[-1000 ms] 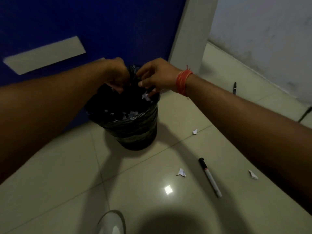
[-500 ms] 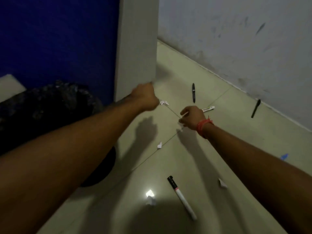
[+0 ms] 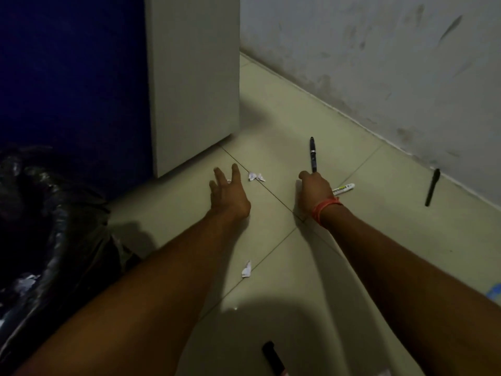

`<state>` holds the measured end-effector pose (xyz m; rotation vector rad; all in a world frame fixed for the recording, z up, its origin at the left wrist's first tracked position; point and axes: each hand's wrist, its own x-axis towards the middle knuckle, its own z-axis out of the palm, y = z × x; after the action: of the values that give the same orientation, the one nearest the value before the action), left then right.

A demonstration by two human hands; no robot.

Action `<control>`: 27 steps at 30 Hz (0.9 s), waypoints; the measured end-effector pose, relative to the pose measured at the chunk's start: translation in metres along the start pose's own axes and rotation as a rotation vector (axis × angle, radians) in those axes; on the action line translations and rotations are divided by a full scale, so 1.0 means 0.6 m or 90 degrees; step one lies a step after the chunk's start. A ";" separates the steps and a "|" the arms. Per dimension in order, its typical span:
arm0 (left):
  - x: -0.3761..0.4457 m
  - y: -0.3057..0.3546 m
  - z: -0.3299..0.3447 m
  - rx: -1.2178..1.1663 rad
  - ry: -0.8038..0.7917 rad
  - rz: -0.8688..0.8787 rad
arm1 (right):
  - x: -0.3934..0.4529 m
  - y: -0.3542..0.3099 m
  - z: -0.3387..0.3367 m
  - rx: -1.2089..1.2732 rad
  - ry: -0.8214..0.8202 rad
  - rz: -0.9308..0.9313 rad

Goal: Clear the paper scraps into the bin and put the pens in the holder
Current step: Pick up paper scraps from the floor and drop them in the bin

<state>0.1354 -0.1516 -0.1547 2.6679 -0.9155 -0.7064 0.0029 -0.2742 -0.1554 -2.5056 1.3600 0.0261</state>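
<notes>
Tiled floor (image 3: 271,104) fills most of the view, bounded by a scuffed white wall (image 3: 379,50) at the back and a dark blue wall (image 3: 67,63) behind a pale pillar (image 3: 192,77). All positions below are given relative to the pillar.

1. Bin (image 3: 40,240): lined with a black bag, stands left of and nearer than the pillar base, at the frame edge. White scraps show inside it.
2. Left hand (image 3: 229,194): just in front of the pillar's near corner, low over the floor, fingers spread, nothing in its grasp. A small white bit shows at its fingers; contact cannot be determined.
3. Right hand (image 3: 314,189): to the right of the pillar base, fingers curled down toward the floor. A red band (image 3: 324,210) circles the wrist. Whether the hand grips anything cannot be determined.
4. Black pen (image 3: 313,154): right of the pillar, lying on the floor; its near end meets the right hand's fingertips.
5. Marker (image 3: 343,189): white, printed barrel, protruding from behind the right hand.
6. Second pen (image 3: 432,187): far right, close to the white wall.
7. Third marker (image 3: 272,359): black-capped, at the bottom frame edge.
8. Scrap pair (image 3: 256,176): just beyond the left hand's fingers, near the pillar corner.
9. Single scrap (image 3: 246,269): well in front of the pillar, between the two forearms.
</notes>
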 end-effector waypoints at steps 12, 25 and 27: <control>-0.030 0.002 0.015 0.247 0.014 0.153 | 0.027 -0.129 0.034 -0.020 -0.065 -0.249; -0.132 0.003 -0.030 0.263 -0.073 0.201 | -0.119 -0.069 0.001 -0.145 -0.060 -0.262; -0.150 -0.007 -0.035 0.233 -0.088 0.196 | -0.148 -0.044 -0.011 -0.128 -0.053 -0.247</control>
<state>0.0867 -0.0907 -0.1053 2.7030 -1.5884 -0.7121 -0.0251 -0.1899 -0.1291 -2.8577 0.8575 0.1914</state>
